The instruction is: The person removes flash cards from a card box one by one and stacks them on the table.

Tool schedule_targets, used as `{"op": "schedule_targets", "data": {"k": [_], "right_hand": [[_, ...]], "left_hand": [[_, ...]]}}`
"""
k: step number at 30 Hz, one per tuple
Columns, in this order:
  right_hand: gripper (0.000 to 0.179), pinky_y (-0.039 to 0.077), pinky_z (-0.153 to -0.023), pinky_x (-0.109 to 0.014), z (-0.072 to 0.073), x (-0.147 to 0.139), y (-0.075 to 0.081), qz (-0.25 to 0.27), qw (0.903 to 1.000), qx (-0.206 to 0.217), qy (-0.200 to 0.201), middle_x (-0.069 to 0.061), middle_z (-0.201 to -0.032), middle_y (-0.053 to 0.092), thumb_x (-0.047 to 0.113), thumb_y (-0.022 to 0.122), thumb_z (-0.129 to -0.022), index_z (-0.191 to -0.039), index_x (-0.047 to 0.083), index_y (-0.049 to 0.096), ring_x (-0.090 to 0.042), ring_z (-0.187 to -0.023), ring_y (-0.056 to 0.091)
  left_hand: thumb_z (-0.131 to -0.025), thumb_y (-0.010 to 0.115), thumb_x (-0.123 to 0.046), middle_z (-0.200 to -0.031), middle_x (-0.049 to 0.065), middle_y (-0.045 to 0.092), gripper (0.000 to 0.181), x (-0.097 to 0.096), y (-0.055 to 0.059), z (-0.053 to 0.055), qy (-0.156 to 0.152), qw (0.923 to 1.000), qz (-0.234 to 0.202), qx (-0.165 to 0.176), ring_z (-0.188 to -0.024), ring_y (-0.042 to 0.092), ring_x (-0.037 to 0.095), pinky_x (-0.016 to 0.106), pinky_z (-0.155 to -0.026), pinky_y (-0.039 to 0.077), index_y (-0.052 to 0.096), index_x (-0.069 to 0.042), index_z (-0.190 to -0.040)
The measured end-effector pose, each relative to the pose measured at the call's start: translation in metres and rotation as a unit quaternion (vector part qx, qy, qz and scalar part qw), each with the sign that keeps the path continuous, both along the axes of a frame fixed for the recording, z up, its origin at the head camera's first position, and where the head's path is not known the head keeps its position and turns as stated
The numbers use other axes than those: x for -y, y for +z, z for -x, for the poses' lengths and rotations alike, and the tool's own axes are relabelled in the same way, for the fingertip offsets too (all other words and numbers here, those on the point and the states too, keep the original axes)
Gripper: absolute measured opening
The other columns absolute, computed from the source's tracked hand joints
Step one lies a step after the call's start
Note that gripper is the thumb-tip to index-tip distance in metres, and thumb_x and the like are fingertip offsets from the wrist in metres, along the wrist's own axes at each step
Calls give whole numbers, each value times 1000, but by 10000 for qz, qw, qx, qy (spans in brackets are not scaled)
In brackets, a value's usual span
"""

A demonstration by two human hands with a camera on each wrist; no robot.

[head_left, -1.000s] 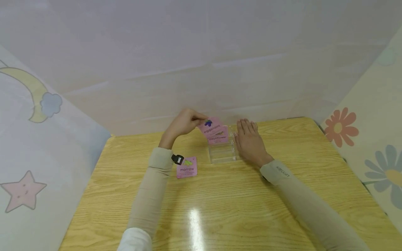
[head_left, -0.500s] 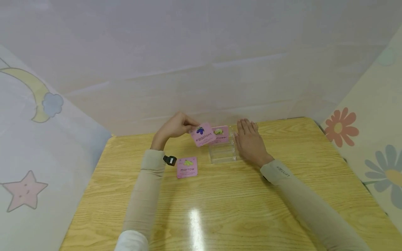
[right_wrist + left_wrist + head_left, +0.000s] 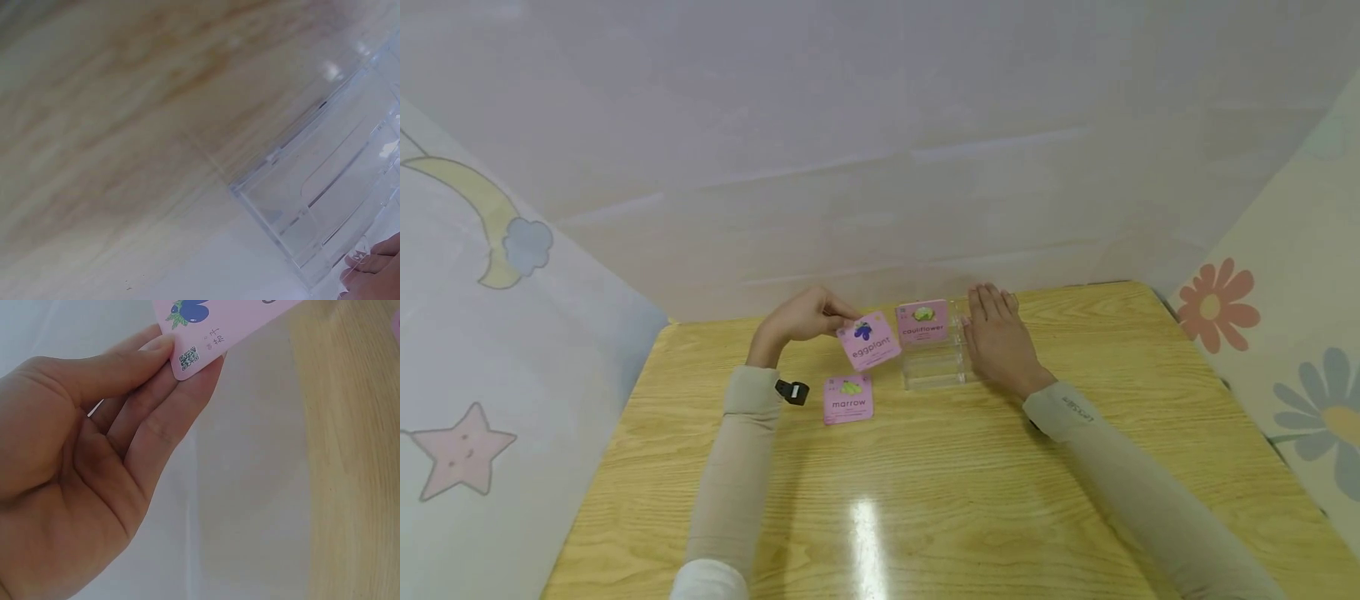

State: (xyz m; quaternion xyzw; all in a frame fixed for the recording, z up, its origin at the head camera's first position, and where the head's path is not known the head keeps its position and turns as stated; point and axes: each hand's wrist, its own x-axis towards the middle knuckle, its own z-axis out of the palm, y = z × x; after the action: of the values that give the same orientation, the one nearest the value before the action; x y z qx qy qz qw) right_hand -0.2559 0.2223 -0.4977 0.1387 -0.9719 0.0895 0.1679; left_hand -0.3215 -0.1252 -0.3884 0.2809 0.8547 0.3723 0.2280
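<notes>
Between thumb and fingers my left hand (image 3: 805, 317) pinches a pink eggplant card (image 3: 868, 342) by its upper left corner; the left wrist view shows the card (image 3: 219, 325) at my fingertips. A cauliflower card (image 3: 922, 323) stands in the back of a clear tiered rack (image 3: 932, 377). My right hand (image 3: 1000, 342) lies with straight fingers against the rack's right side. In the right wrist view, a few fingertips of that hand (image 3: 375, 269) show at the edge of the clear plastic rack (image 3: 337, 181). A marrow card (image 3: 848, 400) lies on the table, below the eggplant card.
The wooden table (image 3: 925, 500) meets a pale cloth wall (image 3: 880, 167) just behind the rack. Patterned side panels with a star (image 3: 463, 450) and flowers (image 3: 1217, 304) flank the table.
My left hand has moved left and down with the eggplant card, away from the rack, uncovering the cauliflower card. The right hand has stayed at the rack.
</notes>
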Motion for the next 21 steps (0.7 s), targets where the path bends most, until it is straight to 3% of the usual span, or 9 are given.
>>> {"op": "schedule_targets", "data": {"k": [5,11,21], "right_hand": [[62,16,-134,-60,-1,0,2,2,10000,64,-4,-33,-167,32,29,33,-115,-161,-12,26,-47,-160,26],[63,15,-135,-60,-1,0,1,-7,10000,98,16,-33,-167,30,29,32,-115,-161,-12,25,-47,-160,25],[62,16,-134,-59,0,-1,-2,32,10000,-61,43,-33,-166,33,29,34,-114,-161,-12,27,-46,-159,27]], "left_hand": [[-103,55,4,-131,23,72,29,9,-11,-2,-36,10000,42,-29,-112,77,33,37,-95,64,73,5,-126],[-103,54,5,-134,23,72,30,16,-21,-5,129,9997,51,218,-114,76,33,36,-96,64,72,5,-127],[-102,55,5,-132,22,73,30,28,-31,-8,138,9987,131,470,-113,76,30,39,-97,64,73,4,-126]]}}
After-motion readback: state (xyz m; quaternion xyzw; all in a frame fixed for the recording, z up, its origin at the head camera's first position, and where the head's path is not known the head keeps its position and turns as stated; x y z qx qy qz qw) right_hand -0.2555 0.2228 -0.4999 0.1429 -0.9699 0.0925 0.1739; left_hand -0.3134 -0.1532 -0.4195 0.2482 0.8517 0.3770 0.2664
